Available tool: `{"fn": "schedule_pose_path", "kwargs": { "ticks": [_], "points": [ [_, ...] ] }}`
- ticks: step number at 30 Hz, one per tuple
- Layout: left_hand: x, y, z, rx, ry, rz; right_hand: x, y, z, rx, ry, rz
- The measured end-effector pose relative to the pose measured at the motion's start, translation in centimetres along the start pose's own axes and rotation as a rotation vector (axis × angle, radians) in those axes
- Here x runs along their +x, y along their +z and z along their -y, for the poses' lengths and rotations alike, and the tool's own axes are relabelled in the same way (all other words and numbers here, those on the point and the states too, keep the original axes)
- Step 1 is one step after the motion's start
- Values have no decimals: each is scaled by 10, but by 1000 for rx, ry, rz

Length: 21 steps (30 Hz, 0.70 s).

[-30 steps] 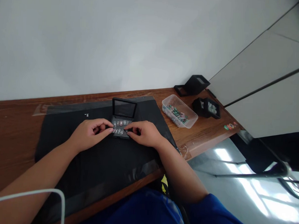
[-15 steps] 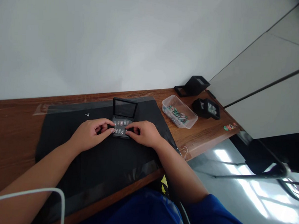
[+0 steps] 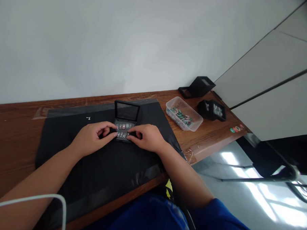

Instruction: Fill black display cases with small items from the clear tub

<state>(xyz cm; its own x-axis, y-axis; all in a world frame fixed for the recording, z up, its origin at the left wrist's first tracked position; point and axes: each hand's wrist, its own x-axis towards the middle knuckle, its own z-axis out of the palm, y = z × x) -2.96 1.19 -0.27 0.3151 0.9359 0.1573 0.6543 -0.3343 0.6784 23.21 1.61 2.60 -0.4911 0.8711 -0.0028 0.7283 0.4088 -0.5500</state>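
Observation:
In front of me a small black case (image 3: 127,111) lies with its windowed lid raised on a black mat (image 3: 100,170). Two rows of press-on nails (image 3: 123,126), some clear and some pinkish, fill its base. My left hand (image 3: 95,136) grips the base's left side, index finger at the upper row and thumb at the lower. At the right side my right hand (image 3: 146,136) does likewise, thumb and index finger curved round that end. The fingertips cover the outermost nails, so I cannot tell whether they press on them.
To the right stands a clear plastic tub (image 3: 186,113) with many small green and pink pieces. Beyond it are black boxes (image 3: 202,86) and an open black box (image 3: 216,111) with pale items. Round stickers (image 3: 236,129) lie near the table's right end. A white cable (image 3: 38,196) crosses my left forearm.
Both hands keep their hold on the case, with hardly any finger movement. The whole view has shifted very slightly.

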Motion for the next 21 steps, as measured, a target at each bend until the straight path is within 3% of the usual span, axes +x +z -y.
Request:
{"fn": "schedule_pose_path", "kwargs": {
  "ticks": [8,12,21],
  "points": [
    [0,2,2,24,-23,45,0,5,-2,78,-119,-106],
    [0,2,3,33,-27,53,0,9,1,59,-151,-79],
    [1,1,0,28,-27,47,3,13,7,49,-98,-58]
  ]
}}
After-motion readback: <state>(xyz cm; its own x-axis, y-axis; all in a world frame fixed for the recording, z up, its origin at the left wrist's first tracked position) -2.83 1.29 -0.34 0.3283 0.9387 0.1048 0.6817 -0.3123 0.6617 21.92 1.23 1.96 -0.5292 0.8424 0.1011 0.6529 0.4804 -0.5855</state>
